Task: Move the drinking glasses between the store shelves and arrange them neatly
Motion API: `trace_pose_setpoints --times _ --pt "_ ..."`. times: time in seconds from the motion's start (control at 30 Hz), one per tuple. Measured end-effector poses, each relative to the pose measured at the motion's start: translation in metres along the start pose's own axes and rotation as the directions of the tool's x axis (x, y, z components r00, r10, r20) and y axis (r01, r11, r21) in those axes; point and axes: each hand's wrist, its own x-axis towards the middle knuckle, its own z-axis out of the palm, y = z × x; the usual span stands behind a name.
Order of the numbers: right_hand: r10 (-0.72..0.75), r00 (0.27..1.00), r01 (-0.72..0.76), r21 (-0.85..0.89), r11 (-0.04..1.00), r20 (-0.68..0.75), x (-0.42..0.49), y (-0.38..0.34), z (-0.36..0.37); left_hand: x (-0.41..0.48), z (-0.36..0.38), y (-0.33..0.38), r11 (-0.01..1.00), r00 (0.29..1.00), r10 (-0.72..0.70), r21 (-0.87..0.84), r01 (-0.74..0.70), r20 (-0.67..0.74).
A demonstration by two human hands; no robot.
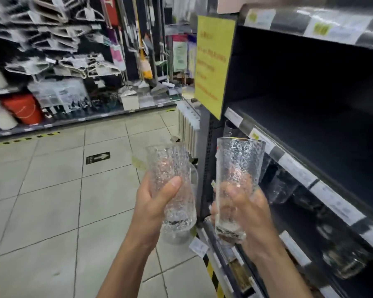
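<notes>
My left hand [153,203] grips a tall, textured clear drinking glass [170,166] around its lower half, thumb across the front. My right hand [248,211] holds a second tall textured glass [239,160] upright, fingers wrapped behind it. Both glasses hang in the air at the end of a dark shelving unit. The middle shelf [323,125] to the right is dark, and I see nothing on it. On the shelf below stand more clear glasses [280,186], and further glasses [345,261] sit lower down.
A yellow notice [211,63] hangs on the shelf unit's end. White price labels [297,168] line the shelf edges. A tiled aisle floor [52,201] lies to the left, with racks of hangers, mops and an orange bucket [23,111] across it.
</notes>
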Motion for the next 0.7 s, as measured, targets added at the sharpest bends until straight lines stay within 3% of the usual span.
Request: trace_pose_setpoints --times 0.3,0.7 --pt "-0.027 0.973 0.038 0.047 0.998 -0.227 0.098 -0.009 0.031 0.13 -0.005 0.001 0.999 0.993 -0.042 0.003 0.041 0.115" --pt "-0.145 0.853 0.2 0.056 0.978 -0.502 0.19 -0.065 -0.02 0.244 0.124 0.005 0.987 0.872 -0.092 0.162 0.014 0.482"
